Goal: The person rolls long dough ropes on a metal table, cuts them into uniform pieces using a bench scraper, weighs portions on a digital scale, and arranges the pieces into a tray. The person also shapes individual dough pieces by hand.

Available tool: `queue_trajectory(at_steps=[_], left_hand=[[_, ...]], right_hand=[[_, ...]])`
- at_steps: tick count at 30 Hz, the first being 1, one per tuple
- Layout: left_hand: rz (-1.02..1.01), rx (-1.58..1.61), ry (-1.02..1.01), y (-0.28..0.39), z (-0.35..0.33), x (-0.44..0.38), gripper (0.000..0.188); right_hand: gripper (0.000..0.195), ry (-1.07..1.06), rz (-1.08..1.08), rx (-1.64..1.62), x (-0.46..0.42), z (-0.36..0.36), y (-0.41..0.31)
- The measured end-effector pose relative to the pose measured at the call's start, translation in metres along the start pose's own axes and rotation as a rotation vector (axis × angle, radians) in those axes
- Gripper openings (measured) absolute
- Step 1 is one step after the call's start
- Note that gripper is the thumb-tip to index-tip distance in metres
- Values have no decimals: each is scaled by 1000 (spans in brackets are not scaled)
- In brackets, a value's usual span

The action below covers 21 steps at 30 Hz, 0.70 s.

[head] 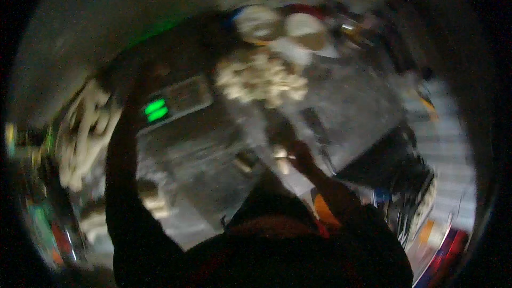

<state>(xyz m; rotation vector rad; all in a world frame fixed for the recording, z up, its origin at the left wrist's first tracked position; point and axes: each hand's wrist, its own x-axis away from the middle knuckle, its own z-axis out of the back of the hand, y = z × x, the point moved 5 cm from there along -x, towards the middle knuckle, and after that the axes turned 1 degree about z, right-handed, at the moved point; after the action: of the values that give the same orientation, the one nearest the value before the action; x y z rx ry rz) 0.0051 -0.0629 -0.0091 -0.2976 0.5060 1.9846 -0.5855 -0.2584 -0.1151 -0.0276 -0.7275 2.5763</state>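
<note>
Heavy blur and dim light hide much detail. My right hand (300, 156) is low over the grey work surface (192, 168), beside small pale pieces (282, 162). Whether its fingers grip one of them cannot be made out. My left arm reaches far forward on the left, and my left hand (150, 72) is a dark shape near a device with a lit green display (156, 110), which looks like a scale. Its fingers are lost in shadow. Ahead of my right hand lies a heap of pale chunks (262, 78).
Two whitish round containers (258, 24) (306, 28) stand behind the heap. Long pale strips (88, 132) lie at the far left. A small dark block (246, 160) sits near my body. Pale pieces (156, 204) rest by my left arm. A dark box-like shape (388, 164) is at right.
</note>
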Motion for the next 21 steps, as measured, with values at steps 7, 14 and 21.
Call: queue_trajectory(at_steps=[7, 14, 21], left_hand=[[175, 405, 204, 178, -4, 14, 54], [713, 1550, -537, 543, -98, 149, 47], [565, 1626, -896, 770, -96, 147, 43]], right_hand=[[38, 208, -144, -710, 28, -6, -7], [44, 403, -247, -1493, 205, 73, 13], [51, 705, -423, -1427, 427, 185, 97]])
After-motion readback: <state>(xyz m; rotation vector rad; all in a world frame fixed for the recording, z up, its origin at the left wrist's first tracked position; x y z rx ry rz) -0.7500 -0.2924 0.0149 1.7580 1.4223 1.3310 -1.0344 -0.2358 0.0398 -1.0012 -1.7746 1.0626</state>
